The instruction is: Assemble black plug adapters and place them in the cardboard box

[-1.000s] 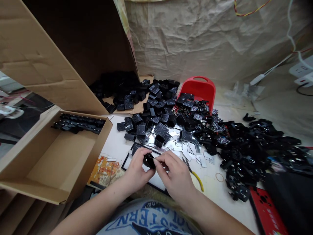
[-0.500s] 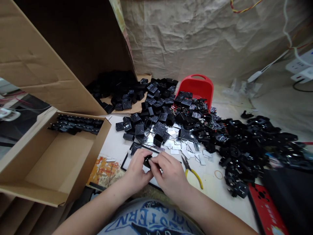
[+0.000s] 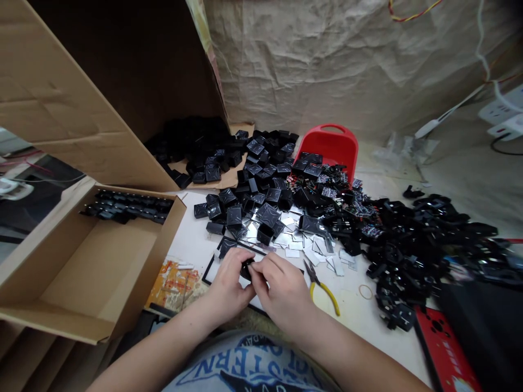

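Blue lettering on the grey fabric shirt partly reads "TERN"; pale writing on the flat red box is illegible. The left hand clamps a small black plastic part between its fingers; the right hand pinches its edge.

bare tabletop right of the yellow-handled pliers, black parts heap beyond

Shows glossy black plastic on the casings, smooth plastic on the red bin, bright metallic sheen on the flat plates. Looks matt on the cardboard box, dull and creased on the wall covering.
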### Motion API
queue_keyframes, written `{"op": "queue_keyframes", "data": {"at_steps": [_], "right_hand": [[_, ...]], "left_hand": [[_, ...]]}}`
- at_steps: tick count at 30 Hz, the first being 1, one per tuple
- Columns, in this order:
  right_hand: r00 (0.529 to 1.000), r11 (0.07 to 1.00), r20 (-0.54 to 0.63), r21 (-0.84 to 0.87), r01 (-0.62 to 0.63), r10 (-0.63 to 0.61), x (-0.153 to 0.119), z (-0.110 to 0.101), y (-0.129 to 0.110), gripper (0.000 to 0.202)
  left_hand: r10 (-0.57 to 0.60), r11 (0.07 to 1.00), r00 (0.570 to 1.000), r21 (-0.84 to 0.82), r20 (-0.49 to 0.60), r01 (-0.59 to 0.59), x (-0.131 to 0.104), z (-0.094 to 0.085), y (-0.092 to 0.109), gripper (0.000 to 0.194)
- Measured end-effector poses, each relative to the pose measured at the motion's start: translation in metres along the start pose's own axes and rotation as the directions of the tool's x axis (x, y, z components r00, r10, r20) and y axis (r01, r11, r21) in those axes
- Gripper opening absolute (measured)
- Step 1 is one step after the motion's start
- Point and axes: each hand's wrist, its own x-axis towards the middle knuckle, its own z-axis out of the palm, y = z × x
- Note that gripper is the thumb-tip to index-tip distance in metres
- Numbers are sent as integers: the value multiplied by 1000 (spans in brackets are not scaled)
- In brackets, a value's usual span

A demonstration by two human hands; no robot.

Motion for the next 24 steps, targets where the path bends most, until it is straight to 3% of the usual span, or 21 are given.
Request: {"op": "queue_keyframes", "data": {"at_steps": [8,16,24], "right_hand": [[1000,1000,10,13,-14,14,0,3,1,21],[943,879,56,348,-326,327,7,-21,5,11],[972,918,68,321,-233,224,1,-20,4,13]], "left_hand": [[-87,993,996,-75,30,89,-4,1,-3,46],[-216,965,976,-148,32,219,0,-3,-1,40],[-215,969,976,-116,33,217,-4,0,-3,44]]}}
